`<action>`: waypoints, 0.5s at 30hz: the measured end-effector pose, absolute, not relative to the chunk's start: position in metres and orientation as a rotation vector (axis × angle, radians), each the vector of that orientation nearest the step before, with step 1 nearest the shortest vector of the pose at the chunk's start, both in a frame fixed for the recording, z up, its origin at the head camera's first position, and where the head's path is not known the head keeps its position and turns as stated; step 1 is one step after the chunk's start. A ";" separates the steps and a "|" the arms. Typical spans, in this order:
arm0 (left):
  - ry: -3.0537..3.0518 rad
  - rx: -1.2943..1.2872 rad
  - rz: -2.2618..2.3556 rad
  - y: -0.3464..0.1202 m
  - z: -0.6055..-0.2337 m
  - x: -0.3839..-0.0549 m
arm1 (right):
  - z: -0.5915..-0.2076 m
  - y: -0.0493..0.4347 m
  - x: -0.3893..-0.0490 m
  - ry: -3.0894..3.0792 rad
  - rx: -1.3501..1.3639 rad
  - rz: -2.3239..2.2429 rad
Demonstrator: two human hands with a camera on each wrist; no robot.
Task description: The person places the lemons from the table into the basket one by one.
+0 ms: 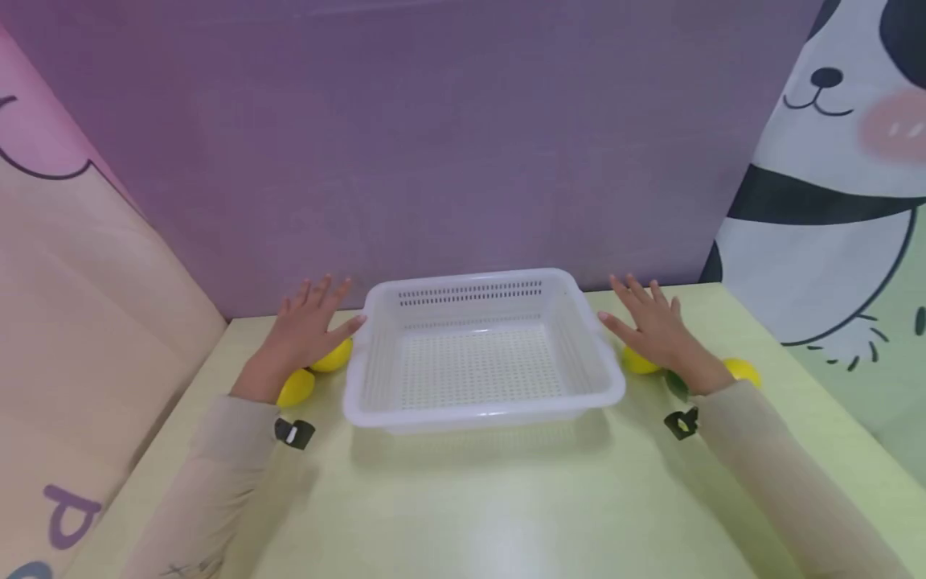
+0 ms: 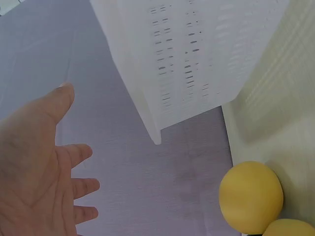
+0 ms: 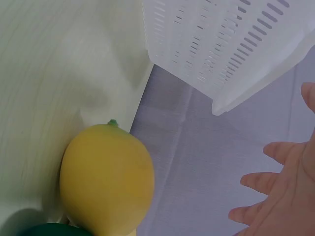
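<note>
Pale bench (image 1: 463, 498), faintly grained in the wrist views and glossy with glare near the front, backed by a creased purple cloth (image 1: 448, 145). To the right, a black-and-white panda print (image 1: 817, 261) with pink blush; to the left, a cream-and-pink print (image 1: 72, 322) with dark curved outlines and purple lettering. Mid-bench, a white plastic basket (image 1: 477, 412): shallow, rectangular, round-cornered, with a smooth flared rim, slotted walls and a gridded floor. Flanking the basket, left grip (image 1: 304, 326) and right grip (image 1: 658, 330), both with fingers straight and spread, thumbs near the rim; contact there impossible to tell. Beside the left, two lemons (image 1: 333, 356), yellow and smooth, side by side; about the right, two more, with a dark green piece (image 1: 677, 386) between them in the head view. In the right wrist view, a rounded lemon with a green stem tip. Around both wrists, beige sleeves (image 1: 231, 450).
</note>
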State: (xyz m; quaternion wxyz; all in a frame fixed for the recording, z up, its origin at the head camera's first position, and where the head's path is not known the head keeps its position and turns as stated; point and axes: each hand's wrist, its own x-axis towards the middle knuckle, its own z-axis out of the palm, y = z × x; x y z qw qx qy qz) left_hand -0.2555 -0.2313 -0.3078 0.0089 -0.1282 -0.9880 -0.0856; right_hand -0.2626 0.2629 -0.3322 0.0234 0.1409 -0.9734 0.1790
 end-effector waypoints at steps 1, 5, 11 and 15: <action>-3.084 -0.407 -0.259 -0.232 -0.308 -0.255 | -0.333 0.263 -0.262 -3.009 0.440 0.570; -3.074 -0.431 -0.226 -0.232 -0.307 -0.252 | -0.336 0.263 -0.261 -2.989 0.460 0.659; -3.054 -0.441 -0.229 -0.236 -0.305 -0.250 | -0.339 0.263 -0.263 -2.940 0.515 0.845; -3.045 -0.430 -0.248 -0.243 -0.305 -0.250 | -0.341 0.263 -0.264 -2.923 0.540 0.985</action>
